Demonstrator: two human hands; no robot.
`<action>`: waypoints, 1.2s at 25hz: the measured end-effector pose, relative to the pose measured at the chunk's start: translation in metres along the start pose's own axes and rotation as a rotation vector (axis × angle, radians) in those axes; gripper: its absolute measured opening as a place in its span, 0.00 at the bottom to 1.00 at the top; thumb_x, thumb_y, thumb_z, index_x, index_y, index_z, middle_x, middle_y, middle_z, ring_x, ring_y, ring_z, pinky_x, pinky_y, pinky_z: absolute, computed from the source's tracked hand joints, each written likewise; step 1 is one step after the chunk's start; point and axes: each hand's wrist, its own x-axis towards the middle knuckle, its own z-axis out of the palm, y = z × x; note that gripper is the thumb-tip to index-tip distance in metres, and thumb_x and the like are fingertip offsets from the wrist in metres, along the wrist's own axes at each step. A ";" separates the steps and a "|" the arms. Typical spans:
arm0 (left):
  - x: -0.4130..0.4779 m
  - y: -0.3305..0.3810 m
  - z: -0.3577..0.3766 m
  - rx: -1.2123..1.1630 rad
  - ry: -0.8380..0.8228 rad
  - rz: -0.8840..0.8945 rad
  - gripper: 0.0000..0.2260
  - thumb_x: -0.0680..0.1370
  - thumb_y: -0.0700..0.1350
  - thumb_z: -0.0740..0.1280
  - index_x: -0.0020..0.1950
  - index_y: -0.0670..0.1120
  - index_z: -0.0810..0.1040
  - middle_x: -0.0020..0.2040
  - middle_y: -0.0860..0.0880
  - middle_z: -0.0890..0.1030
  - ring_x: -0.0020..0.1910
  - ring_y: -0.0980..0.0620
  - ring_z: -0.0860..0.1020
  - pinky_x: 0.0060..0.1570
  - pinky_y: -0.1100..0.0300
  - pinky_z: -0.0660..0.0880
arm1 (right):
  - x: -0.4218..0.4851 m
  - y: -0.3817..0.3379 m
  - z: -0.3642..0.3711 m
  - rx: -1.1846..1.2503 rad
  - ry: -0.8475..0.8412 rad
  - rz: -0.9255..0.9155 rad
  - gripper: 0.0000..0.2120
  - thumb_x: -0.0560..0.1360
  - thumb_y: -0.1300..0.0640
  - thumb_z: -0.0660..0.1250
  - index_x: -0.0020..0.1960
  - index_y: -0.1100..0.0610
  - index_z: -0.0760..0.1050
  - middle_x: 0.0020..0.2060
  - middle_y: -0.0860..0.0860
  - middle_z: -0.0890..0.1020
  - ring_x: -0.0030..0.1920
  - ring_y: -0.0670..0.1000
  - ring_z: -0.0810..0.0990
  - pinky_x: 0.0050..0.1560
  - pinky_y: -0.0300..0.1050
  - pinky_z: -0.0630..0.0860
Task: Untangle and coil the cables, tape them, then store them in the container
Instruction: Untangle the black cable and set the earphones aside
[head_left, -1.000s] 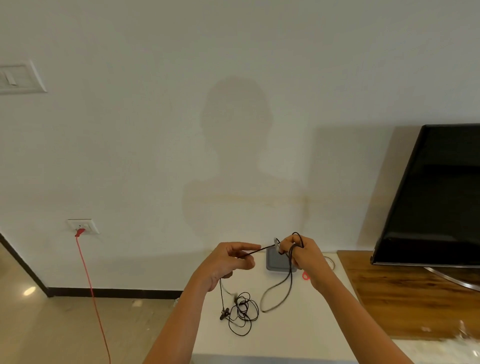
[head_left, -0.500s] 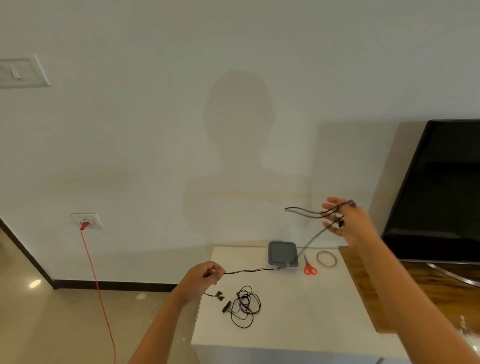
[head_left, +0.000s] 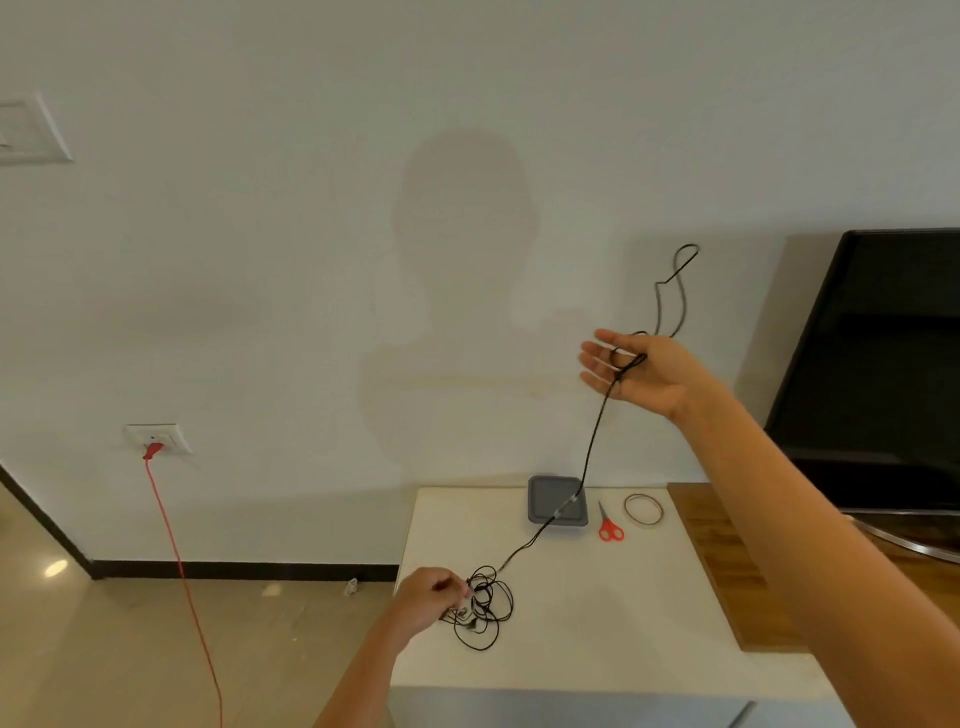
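Right hand (head_left: 636, 376): raised, fingers spread wide, thin black cable (head_left: 592, 447) draped across palm.
Left hand (head_left: 431, 597): fingers curled, pinching cable's tangle at left edge of white desk (head_left: 597, 623).

A thin black cable (head_left: 597, 436) runs taut from a tangled heap near the desk's (head_left: 597, 634) left edge, crosses the lid of a square grey container (head_left: 545, 496) at the back edge, and climbs to a raised right hand (head_left: 641, 376). There it loops around the outstretched fingers (head_left: 592, 359), and its free end curls in the air above. The left hand (head_left: 426, 597) pinches the heap, whose loose black coils lie flat on the white surface.
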 end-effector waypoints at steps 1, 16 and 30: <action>0.001 0.004 0.008 0.017 -0.024 0.014 0.09 0.78 0.44 0.65 0.40 0.51 0.82 0.42 0.52 0.85 0.43 0.59 0.81 0.58 0.55 0.76 | 0.001 0.005 0.007 -0.101 -0.056 0.007 0.10 0.80 0.61 0.56 0.52 0.60 0.76 0.49 0.56 0.80 0.50 0.54 0.79 0.52 0.52 0.78; -0.015 0.227 -0.036 -0.419 0.204 0.659 0.23 0.76 0.54 0.67 0.71 0.57 0.67 0.71 0.55 0.69 0.69 0.59 0.67 0.68 0.58 0.65 | 0.010 0.009 0.024 -0.784 -0.583 0.196 0.12 0.78 0.66 0.52 0.48 0.61 0.75 0.48 0.57 0.81 0.44 0.55 0.81 0.47 0.51 0.79; -0.015 0.230 -0.062 -0.672 0.391 0.533 0.17 0.79 0.54 0.63 0.68 0.59 0.73 0.41 0.54 0.70 0.36 0.57 0.66 0.35 0.64 0.70 | 0.023 0.052 -0.048 -1.047 -0.236 -0.235 0.13 0.69 0.61 0.74 0.53 0.56 0.78 0.55 0.50 0.79 0.49 0.50 0.82 0.50 0.48 0.80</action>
